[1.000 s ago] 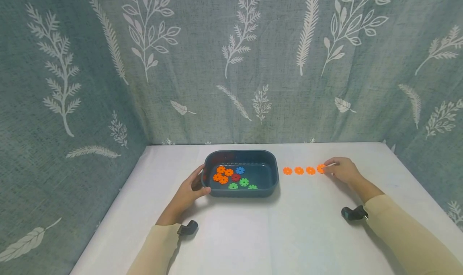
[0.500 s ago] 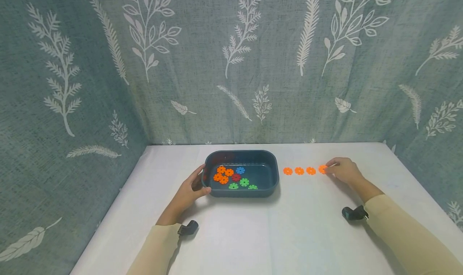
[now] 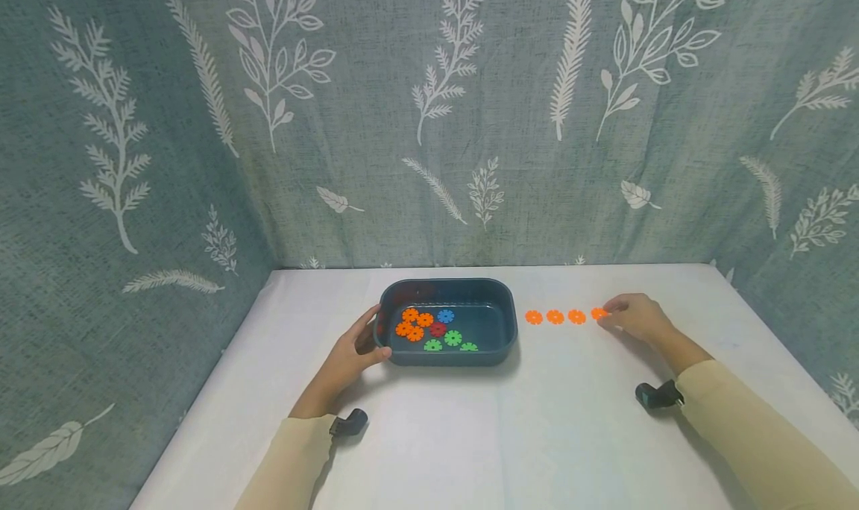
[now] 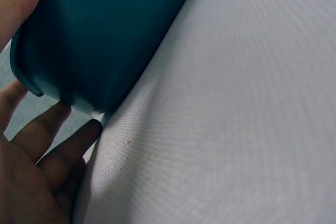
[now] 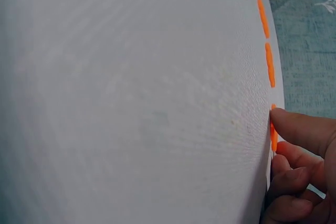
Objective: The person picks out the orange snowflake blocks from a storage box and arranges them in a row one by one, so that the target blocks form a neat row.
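My left hand (image 3: 352, 355) holds the left end of a dark teal baking dish (image 3: 499, 357), with the thumb on its front wall and the fingers round its end. Inside the dish lie orange notched plastic discs (image 3: 415, 333), a blue disc (image 3: 446, 316), a red disc (image 3: 438, 329) and green discs (image 3: 452, 338). To the right, my right hand (image 3: 637, 316) pinches the outermost orange notched disc (image 3: 597, 313) between thumb and forefinger, low over the table. In the right wrist view, the thumb (image 5: 299, 128) overlaps this disc (image 5: 274, 139).
Three more orange discs (image 3: 555, 317) lie in a row on the white tablecloth (image 3: 443, 435), between the dish and my right hand. A patterned green curtain (image 3: 376, 122) hangs behind the table and along its sides.
My right hand has shifted slightly right with the outermost orange disc, widening its gap to the row. The fingers now cover less of it. My left hand and the dish have stayed put.
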A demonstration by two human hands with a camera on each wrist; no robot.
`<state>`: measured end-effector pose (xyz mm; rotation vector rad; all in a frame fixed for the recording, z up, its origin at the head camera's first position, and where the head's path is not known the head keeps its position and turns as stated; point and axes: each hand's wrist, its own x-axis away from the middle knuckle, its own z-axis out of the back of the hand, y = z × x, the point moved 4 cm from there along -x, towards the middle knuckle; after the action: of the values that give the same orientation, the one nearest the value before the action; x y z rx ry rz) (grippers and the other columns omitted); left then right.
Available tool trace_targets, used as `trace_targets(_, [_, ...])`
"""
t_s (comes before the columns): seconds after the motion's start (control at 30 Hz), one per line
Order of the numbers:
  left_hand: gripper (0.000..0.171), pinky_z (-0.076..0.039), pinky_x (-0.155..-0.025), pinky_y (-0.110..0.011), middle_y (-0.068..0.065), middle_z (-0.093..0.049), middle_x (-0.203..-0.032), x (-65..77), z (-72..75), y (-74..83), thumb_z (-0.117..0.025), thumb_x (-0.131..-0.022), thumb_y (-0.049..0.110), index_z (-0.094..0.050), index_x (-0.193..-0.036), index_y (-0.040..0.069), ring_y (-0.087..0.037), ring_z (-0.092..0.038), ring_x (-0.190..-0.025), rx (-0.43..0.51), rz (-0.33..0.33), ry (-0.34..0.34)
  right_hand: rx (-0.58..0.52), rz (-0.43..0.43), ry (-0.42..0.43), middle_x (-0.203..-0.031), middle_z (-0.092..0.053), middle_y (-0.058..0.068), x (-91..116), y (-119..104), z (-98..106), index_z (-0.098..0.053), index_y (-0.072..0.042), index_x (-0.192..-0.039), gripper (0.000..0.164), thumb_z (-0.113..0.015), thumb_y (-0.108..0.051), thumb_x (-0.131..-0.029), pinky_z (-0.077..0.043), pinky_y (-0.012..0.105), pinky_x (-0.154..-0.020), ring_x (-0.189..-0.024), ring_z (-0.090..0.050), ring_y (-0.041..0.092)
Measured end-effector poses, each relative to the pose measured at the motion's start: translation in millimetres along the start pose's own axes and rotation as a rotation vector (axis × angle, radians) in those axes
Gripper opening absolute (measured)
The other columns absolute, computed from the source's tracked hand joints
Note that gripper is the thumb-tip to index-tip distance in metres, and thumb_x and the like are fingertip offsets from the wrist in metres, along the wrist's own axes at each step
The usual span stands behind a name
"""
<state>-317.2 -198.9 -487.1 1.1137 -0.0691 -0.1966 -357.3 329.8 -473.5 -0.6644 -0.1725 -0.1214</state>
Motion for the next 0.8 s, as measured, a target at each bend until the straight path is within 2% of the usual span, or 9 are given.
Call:
trace_targets(0.27, [0.084, -0.029, -0.11, -0.055, -0.013, -0.037, -0.152, 1.2, -0.4, 2.7, -0.079, -0.082, 0.031, -0.032, -0.152, 0.033, -0.033, -0.037, -0.137, 0.0, -0.033, 0.011, 0.015, -0.011, -0.008, -0.126, -0.054, 0.029, 2.8, -3.3, -0.9, -0.06, 0.005, -0.121, 0.048, -0.071, -0.028, -0.088, -0.042, 0.06, -0.093, -0.116, -0.048, 0.047])
trace_targets(0.63, [0.084, -0.026, -0.111, -0.055, -0.013, -0.036, -0.153, 0.9, -0.2, -0.1, -0.079, -0.083, 0.033, -0.031, -0.152, 0.035, -0.032, -0.036, -0.138, -0.004, -0.012, 0.006, 0.008, -0.025, -0.005, -0.126, -0.055, 0.028, 1.6, -2.5, -2.1, -0.06, 0.005, -0.122, 0.048, -0.071, -0.028, -0.088, -0.043, 0.059, -0.094, -0.116, -0.049, 0.046])
trace_targets(0.8, [0.083, -0.024, -0.112, -0.055, -0.014, -0.034, -0.153, 0.1, 0.5, 1.5, -0.076, -0.085, 0.026, -0.028, -0.153, 0.031, -0.032, -0.034, -0.139, -0.005, -0.01, -0.008, 0.004, -0.009, -0.007, -0.125, -0.056, 0.028, 0.6, -0.9, -1.5, -0.06, 0.005, -0.12, 0.048, -0.071, -0.028, -0.087, -0.042, 0.06, -0.093, -0.115, -0.049, 0.047])
